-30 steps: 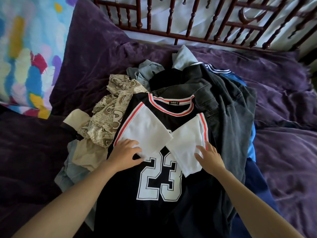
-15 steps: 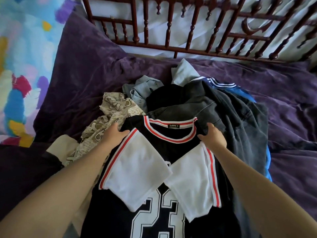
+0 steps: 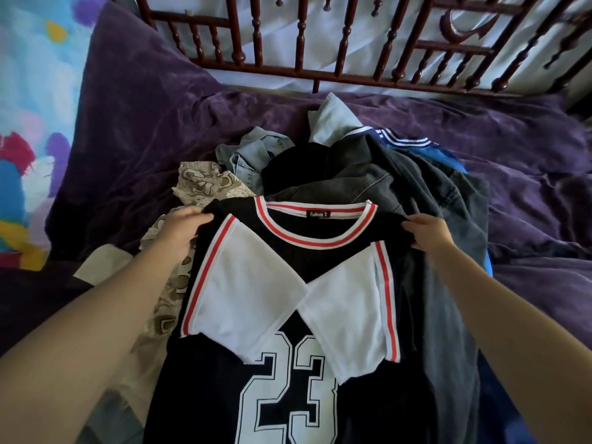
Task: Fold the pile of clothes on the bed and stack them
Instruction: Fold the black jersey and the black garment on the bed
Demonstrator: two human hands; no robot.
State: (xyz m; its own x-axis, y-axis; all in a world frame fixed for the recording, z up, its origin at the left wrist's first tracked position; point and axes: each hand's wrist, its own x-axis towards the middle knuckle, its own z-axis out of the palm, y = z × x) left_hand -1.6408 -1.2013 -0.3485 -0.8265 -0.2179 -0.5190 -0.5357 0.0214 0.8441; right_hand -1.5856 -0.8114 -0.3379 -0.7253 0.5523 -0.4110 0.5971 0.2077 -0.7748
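Purple bedding covers the bed (image 3: pixel 499 161) before us, with a turned dark-wood headboard (image 3: pixel 301 65) along its far edge and a brightly splashed pillow (image 3: pixel 28 123) at the left; on the bedding sits the pile of clothes (image 3: pixel 320 168), unfolded, a dark denim jacket (image 3: pixel 442 225) spreading to the right, a patterned beige garment (image 3: pixel 205 184) crumpled to the left, and pale blue denim (image 3: pixel 253 155) behind; on top of the pile, and nearest us, lies the black jersey (image 3: pixel 205 395) with a white 23 on it, face up, its two white sleeves (image 3: pixel 243 283) turned inward so that they meet over the chest; its red-and-white collar (image 3: pixel 315 233) is at the far end and its hem runs out of view towards us, so its long axis points straight away from our body; our left hand (image 3: pixel 179 233) pinches the shoulder left of the collar, and our right hand (image 3: pixel 429 233) has its fingers curled round the shoulder on the other side; both hands sit level at the far end, neither nearer than the other, with the whole length of the jersey lying between them and us; we judge that the coming fold means drawing the shoulders back along that axis towards the hem, both hands keeping even so the sleeves stay tucked; no folded stack shows yet.
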